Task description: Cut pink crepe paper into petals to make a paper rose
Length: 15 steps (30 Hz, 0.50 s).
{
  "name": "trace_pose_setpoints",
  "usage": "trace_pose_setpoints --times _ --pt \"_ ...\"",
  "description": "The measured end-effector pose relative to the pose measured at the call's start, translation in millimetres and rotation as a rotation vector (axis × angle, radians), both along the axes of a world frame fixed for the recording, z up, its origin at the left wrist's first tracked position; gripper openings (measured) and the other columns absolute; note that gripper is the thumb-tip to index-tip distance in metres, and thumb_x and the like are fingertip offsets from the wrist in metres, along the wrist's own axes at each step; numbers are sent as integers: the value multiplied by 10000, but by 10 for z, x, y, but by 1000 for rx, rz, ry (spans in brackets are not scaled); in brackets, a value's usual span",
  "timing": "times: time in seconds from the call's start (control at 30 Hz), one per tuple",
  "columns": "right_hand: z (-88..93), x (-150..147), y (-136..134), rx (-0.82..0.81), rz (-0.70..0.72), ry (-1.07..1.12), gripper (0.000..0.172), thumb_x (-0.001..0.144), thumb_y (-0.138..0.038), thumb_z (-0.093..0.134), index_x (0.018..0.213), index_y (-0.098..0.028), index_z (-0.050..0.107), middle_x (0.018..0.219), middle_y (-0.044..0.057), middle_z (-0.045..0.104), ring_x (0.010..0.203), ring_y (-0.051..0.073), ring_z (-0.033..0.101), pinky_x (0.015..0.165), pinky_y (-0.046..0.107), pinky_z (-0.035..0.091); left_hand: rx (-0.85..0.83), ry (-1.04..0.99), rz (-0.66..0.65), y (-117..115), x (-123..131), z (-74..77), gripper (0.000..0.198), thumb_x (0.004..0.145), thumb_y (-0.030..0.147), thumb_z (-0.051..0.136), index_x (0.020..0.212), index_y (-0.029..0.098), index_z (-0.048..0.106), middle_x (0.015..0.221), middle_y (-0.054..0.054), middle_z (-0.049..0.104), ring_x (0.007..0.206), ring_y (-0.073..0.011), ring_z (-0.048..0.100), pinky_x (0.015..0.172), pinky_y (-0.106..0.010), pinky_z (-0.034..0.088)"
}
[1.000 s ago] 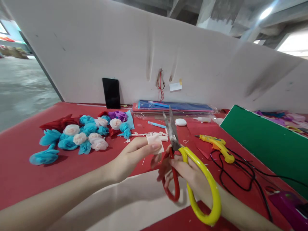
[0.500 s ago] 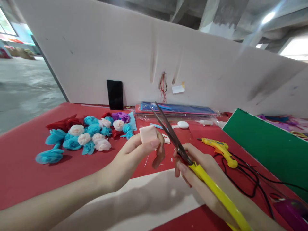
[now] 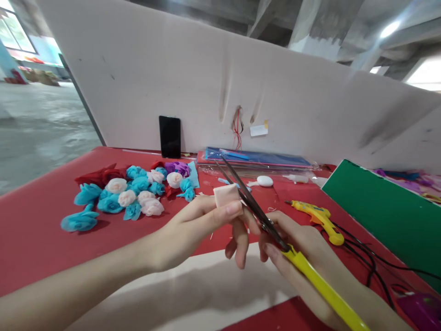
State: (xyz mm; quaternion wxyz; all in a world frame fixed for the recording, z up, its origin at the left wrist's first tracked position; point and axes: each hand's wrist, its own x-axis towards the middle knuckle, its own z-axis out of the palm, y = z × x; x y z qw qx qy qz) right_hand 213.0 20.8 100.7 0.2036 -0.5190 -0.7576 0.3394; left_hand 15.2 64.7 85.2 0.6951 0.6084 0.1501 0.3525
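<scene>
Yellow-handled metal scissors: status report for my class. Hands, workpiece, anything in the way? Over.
Left hand pinching small, pale-pink, square, paper-like piece. Right hand gripping scissors, blades parted. Left fingers close to the blades, possibly in the way.

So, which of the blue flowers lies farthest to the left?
The blue flower at the front left: it reaches farther left, and lies lower in the picture, than every other blue one.
</scene>
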Motion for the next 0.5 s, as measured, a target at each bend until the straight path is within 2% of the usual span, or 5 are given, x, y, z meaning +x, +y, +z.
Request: trace_pose_setpoints --times 0.2,0.5 --pt "42 -30 -21 -50 12 18 138 815 -118 464 885 -229 506 744 -8 563 669 130 527 592 233 412 -29 14 6 -24 6 -27 396 918 416 413 771 165 681 576 -38 651 569 -138 572 560 -235 433" --pt "14 -19 -24 33 53 -114 126 817 -100 420 815 -222 451 695 -23 543 603 126 462 547 246 348 27 52 38 -6 38 -32 457 942 394 354 654 158 619 496 -28 600 526 -139 523 590 -262 422"
